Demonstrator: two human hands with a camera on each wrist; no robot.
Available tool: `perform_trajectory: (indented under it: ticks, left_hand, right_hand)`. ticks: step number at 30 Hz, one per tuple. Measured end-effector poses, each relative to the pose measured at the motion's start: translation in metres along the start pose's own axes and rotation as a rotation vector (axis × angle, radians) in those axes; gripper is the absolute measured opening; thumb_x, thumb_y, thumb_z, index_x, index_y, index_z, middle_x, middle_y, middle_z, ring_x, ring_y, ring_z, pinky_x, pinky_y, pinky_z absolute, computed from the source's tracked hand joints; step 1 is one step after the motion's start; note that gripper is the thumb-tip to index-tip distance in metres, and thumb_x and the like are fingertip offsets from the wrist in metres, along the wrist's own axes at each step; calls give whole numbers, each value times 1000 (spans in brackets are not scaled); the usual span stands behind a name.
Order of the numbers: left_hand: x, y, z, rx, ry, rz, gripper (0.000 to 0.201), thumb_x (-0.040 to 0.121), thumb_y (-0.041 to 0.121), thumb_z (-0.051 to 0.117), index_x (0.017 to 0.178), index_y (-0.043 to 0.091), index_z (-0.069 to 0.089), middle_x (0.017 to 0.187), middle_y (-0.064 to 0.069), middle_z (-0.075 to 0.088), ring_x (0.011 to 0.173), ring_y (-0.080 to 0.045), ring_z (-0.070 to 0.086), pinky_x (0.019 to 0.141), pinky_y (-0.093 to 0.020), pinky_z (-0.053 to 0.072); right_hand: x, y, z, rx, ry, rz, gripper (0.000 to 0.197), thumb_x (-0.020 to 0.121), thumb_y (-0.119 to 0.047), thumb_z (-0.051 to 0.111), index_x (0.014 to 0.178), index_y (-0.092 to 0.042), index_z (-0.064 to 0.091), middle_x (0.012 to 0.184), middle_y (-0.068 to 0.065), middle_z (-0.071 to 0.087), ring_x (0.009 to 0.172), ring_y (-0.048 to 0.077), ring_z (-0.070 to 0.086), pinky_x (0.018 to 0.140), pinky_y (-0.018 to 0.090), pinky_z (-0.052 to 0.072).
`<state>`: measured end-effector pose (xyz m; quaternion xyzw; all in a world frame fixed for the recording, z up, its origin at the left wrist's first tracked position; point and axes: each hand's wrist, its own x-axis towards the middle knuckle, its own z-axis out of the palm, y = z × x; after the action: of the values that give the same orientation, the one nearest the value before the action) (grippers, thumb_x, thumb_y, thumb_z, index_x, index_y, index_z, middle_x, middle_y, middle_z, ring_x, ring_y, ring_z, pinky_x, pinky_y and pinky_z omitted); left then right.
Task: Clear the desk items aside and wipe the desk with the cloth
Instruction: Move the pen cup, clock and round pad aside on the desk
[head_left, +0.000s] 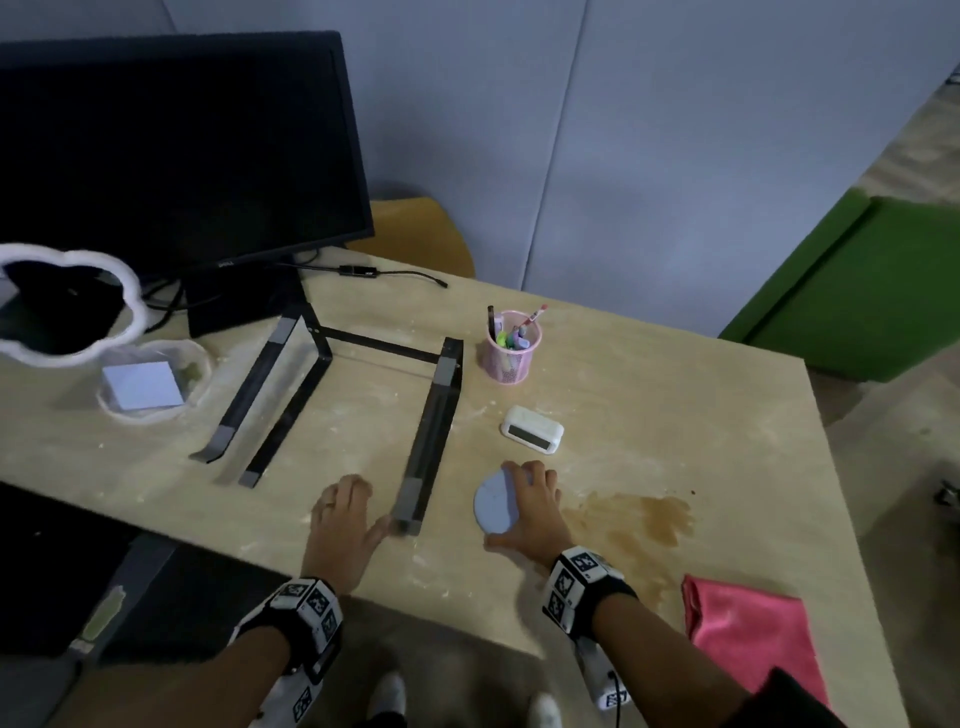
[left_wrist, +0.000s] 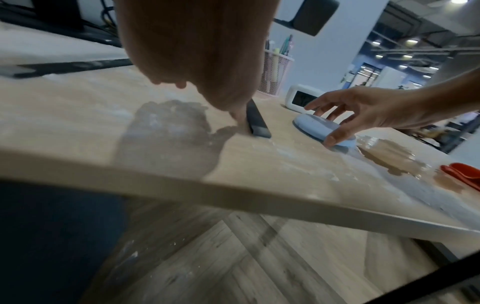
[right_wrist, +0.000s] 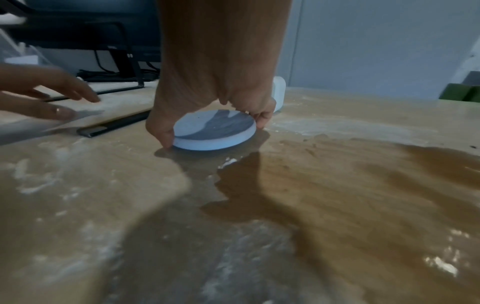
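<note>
On the pale wooden desk (head_left: 675, 415) my right hand (head_left: 514, 506) (right_wrist: 215, 102) grips a flat round blue disc (head_left: 493, 512) (right_wrist: 213, 131) (left_wrist: 311, 125), thumb on its near rim and fingers on its far rim. The disc lies on the desk beside a brown spill (head_left: 634, 519) (right_wrist: 363, 185). My left hand (head_left: 363, 504) (left_wrist: 197, 61) rests open on the desk, its thumb against the front end of a black laptop stand (head_left: 431, 426) (left_wrist: 255, 121). A folded pink cloth (head_left: 748, 634) (left_wrist: 462, 172) lies at the near right corner, untouched.
A white digital clock (head_left: 532, 430) and a pink mesh pen cup (head_left: 511, 353) stand behind the disc. A monitor (head_left: 171, 156), a fluffy-framed mirror (head_left: 62, 301) and a dish of sticky notes (head_left: 143, 384) fill the back left. White dusty streaks cover the desk.
</note>
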<state>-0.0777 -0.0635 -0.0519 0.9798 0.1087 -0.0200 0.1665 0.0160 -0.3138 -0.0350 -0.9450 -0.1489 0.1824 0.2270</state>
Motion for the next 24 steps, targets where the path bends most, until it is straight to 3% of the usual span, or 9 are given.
perform_trajectory:
  ticks: [2,4,6,10,14,18,21,24]
  left_hand:
    - [-17,14,4,45,20,-86,33,88,46,41,98,18,54,98,-1,51,89,-21,53,77,-35,46]
    - [-34,25,16,150,-77,-92,42,83,44,26,95,18,56,94,-2,53,83,-20,54,70,-34,46]
    - [-46,42,27,201,-88,-55,41,80,39,26,91,18,59,93,-4,56,80,-23,55,65,-34,46]
    - [-53,94,34,61,1,11,21,80,35,37,89,24,52,89,3,55,78,-21,57,62,-31,42]
    - [-29,124,45,43,-54,56,44,82,41,36,115,20,55,119,2,58,105,-20,58,81,-36,49]
    - [10,139,55,52,-137,9,63,86,47,37,141,16,38,150,-3,35,136,-25,37,103,-43,39]
    - [36,148,59,11,-153,-22,66,92,43,46,148,18,23,159,3,12,146,-21,14,115,-43,23]
    - [58,152,61,8,-133,-13,68,92,42,48,149,18,20,159,5,7,147,-19,9,117,-42,19]
  right_hand:
    - [1,11,-9,-24,-20,-71,107,47,-47,81,137,-21,30,127,4,32,116,25,28,94,41,35]
    - [0,21,-17,-41,-23,-121,107,48,-46,81,137,-19,30,128,4,31,117,25,28,94,40,34]
    - [-4,32,-27,-29,-16,-162,105,48,-45,82,137,-19,31,129,4,31,117,25,28,94,39,34]
    - [-12,68,-52,0,33,-198,99,50,-43,80,134,-19,35,126,5,33,114,26,30,89,38,35]
    - [-10,115,-87,23,105,-102,98,44,-45,74,133,-22,38,125,6,34,115,28,30,87,38,33]
    - [-2,167,-123,21,208,24,91,46,-42,75,128,-25,39,122,4,32,111,26,29,84,37,33]
    - [12,201,-148,20,242,138,89,52,-39,81,129,-20,41,125,10,32,114,32,30,86,40,34]
    - [26,226,-168,50,324,240,82,54,-36,81,124,-19,43,123,11,33,114,34,30,85,42,34]
